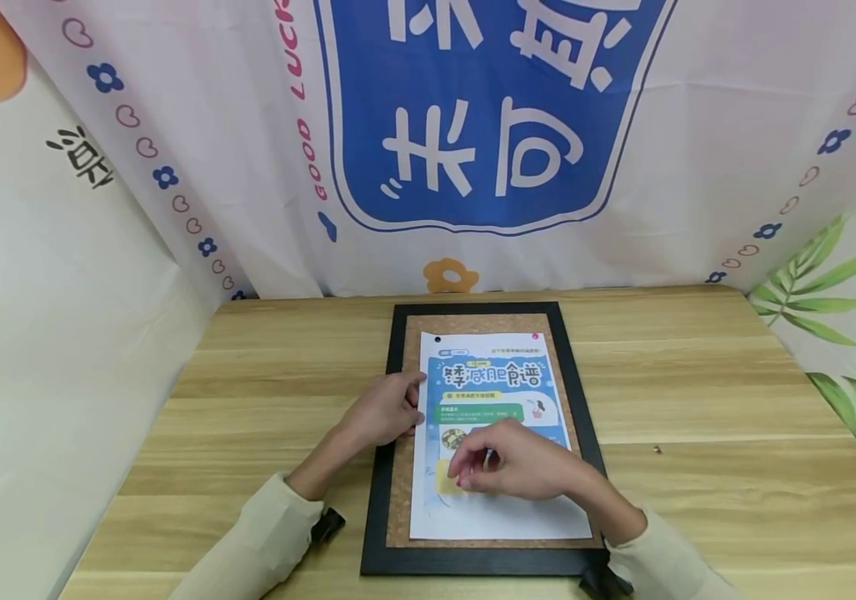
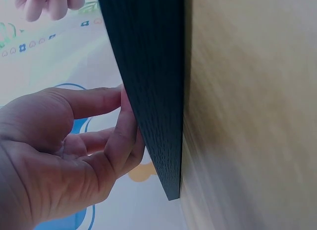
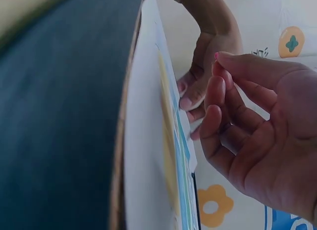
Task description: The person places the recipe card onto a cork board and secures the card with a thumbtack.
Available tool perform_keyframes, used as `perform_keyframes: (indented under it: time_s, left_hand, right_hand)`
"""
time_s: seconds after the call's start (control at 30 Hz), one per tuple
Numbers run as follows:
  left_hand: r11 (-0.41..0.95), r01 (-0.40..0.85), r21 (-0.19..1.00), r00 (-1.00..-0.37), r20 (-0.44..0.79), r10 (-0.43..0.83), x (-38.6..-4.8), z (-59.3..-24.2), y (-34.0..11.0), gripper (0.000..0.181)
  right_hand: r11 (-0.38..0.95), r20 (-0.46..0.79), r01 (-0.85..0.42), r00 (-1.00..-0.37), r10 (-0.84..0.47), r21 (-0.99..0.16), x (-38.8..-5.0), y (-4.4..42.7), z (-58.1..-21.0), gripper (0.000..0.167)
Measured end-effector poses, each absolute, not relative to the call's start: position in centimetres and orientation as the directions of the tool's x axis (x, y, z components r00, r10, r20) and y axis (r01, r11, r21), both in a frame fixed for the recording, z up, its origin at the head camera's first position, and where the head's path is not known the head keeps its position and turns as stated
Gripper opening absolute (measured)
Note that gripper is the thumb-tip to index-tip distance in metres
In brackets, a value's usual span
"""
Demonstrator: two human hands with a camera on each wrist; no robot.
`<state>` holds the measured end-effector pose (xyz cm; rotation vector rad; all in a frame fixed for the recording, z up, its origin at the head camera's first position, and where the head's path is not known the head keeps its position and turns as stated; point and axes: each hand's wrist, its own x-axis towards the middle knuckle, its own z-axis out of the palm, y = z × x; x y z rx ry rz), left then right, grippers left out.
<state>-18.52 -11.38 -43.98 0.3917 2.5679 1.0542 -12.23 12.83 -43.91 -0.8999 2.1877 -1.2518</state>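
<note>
A printed sheet with a blue design lies on a cork board in a black frame. A black pushpin sits at its top left corner and a pink one at its top right. My left hand touches the sheet's left edge with fingertips spread apart; the frame hides part of them in the left wrist view. Above the lower part of the sheet, my right hand pinches a small pink pushpin between thumb and index finger. The right hand's other fingers are loosely bent.
The board lies on a wood-grain table. To its right is a tiny dark speck. A printed curtain hangs behind the table. Dark wrist straps are at both sleeves.
</note>
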Motion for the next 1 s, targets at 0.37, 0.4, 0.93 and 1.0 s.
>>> perform_keyframes:
  time_s: [0.37, 0.4, 0.93, 1.0]
  left_hand:
    - [0.688, 0.133, 0.713, -0.904, -0.198, 0.38, -18.5, -44.0, -11.4, 0.065]
    - [0.689, 0.133, 0.713, -0.904, -0.198, 0.379, -18.5, -44.0, -11.4, 0.066]
    - [0.695, 0.144, 0.705, -0.901, -0.197, 0.386, -18.7, -44.1, -11.4, 0.065]
    - [0.695, 0.145, 0.704, -0.901, -0.197, 0.387, -18.7, -44.1, -11.4, 0.065]
  right_hand:
    - [0.36, -0.082, -0.296, -0.661, -0.746, -0.885, -11.5, 11.1, -44.4, 0.008]
    - [0.36, -0.085, -0.294, -0.659, -0.747, -0.885, -11.4, 11.0, -44.5, 0.008]
    - [0.4, -0.119, -0.318, -0.636, -0.762, -0.86, -10.2, 9.0, -45.4, 0.009]
    - [0.413, -0.125, -0.325, -0.638, -0.76, -0.851, -10.1, 8.8, -45.5, 0.01]
